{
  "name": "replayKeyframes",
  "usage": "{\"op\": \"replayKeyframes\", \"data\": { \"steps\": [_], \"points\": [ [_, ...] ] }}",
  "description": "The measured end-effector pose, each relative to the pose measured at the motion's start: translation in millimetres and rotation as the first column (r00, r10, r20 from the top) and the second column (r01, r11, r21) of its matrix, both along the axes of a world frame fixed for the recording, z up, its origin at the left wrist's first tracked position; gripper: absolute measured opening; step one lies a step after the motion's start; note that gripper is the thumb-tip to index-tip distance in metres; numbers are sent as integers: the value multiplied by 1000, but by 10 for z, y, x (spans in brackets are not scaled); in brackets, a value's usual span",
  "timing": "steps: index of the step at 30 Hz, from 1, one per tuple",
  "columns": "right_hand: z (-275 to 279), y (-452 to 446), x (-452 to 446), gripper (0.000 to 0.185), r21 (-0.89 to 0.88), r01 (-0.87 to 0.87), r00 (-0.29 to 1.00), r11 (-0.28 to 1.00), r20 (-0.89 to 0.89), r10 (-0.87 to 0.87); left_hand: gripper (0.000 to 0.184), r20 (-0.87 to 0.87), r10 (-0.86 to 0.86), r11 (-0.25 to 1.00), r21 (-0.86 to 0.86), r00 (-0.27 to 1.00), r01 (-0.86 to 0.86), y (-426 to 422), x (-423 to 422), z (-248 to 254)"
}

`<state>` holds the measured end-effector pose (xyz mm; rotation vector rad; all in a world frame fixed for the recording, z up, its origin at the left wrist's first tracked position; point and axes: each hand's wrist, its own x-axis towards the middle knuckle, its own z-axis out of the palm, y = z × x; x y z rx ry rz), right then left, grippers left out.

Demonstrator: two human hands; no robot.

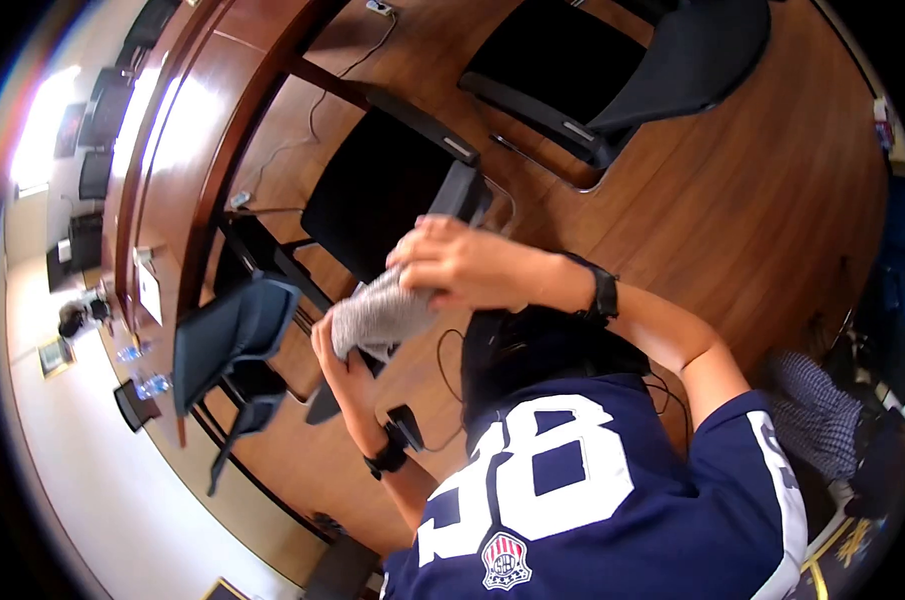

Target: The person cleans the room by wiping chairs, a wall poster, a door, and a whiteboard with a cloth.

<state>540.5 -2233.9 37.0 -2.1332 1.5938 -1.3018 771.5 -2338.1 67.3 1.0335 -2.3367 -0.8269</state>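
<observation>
A grey, coarse-textured cloth [385, 312], bunched or rolled into a thick tube, is held out in front of my body between both hands. My left hand [345, 362] grips its lower left end, with the fingers along its edge. Over the upper right end lies my right hand [465, 264], its fingers curled onto the fabric. Each wrist wears a black strap. Whether anything is inside the cloth cannot be seen. Just beyond it stands a black office chair [383, 190].
A long polished wooden table [188, 180] runs along the left, with plastic bottles [153, 385] near its end. Other dark chairs [563, 75] [228, 340] stand around. Cables [318, 115] lie on the wooden floor [713, 200]. A checked cloth [813, 415] is at the right.
</observation>
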Motion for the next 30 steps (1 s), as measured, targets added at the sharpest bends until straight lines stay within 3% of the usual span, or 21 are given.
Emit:
{"op": "replayKeyframes", "data": {
  "steps": [3, 8, 12, 16, 17, 20, 23, 27, 30],
  "points": [
    [-103, -164, 524, 35, -22, -82, 996, 996, -38, 82, 56, 10, 48, 983, 176, 999, -49, -224, 608, -155],
    [-52, -413, 1343, 35, 92, -162, 954, 982, -239, 180, 59, 118, 41, 982, 178, 992, -61, -388, 1323, -89],
    [-153, -689, 2141, 43, 79, -155, 896, 985, -408, 174, 57, -29, 308, 903, 324, 951, -282, -454, 1935, -203],
    [-315, -1059, 2859, 42, 38, -99, 896, 994, -431, 106, 47, 32, 373, 897, 244, 927, -369, -499, 2634, -555],
    [-289, -1114, 2991, 41, 52, -96, 888, 994, -447, 109, 46, -19, 406, 877, 291, 914, -383, -471, 2762, -576],
    [-319, -1223, 3257, 37, 81, -82, 874, 993, -473, 111, 41, -143, 474, 830, 401, 869, -387, -338, 2921, -713],
    [-371, -1266, 3372, 33, 72, -70, 883, 995, -459, 95, 38, -168, 402, 865, 392, 900, -313, -315, 2981, -773],
    [-374, -1267, 3347, 27, 93, -49, 878, 994, -472, 87, 47, -266, 472, 832, 449, 840, -326, -387, 2804, -752],
    [-339, -1251, 3343, 25, 113, -44, 882, 993, -463, 92, 51, -220, 418, 902, 214, 881, -375, -401, 2600, -587]
  ]
}}
